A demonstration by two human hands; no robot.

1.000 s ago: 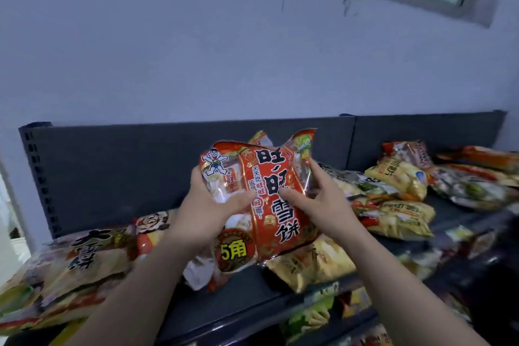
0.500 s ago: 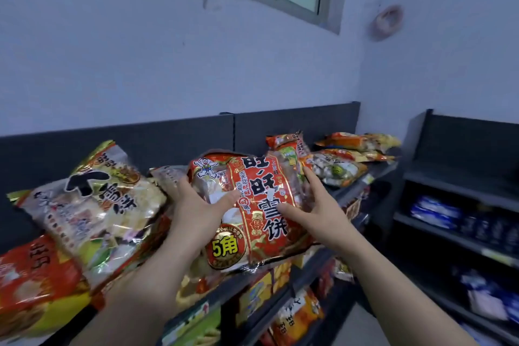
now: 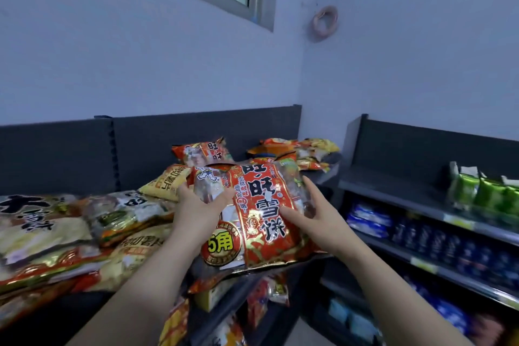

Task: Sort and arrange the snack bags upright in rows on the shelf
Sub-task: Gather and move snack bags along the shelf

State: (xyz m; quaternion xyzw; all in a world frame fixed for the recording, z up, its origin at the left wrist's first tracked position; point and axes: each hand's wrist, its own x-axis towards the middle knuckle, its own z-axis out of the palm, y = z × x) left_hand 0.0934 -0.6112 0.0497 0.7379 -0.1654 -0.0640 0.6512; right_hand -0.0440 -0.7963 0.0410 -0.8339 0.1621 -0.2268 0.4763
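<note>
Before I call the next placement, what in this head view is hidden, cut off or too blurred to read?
- Head view: whatever lies behind the red snack bag is hidden by the bag, which the left hand and right hand grip.
- Head view: the pale bags at left are cut off by the frame edge.
- Head view: the blue packs on the side shelf are too blurred to read.

Snack bags [image 3: 84,233] lie piled on the shelf [image 3: 196,132], left of a side rack [image 3: 421,154].
</note>
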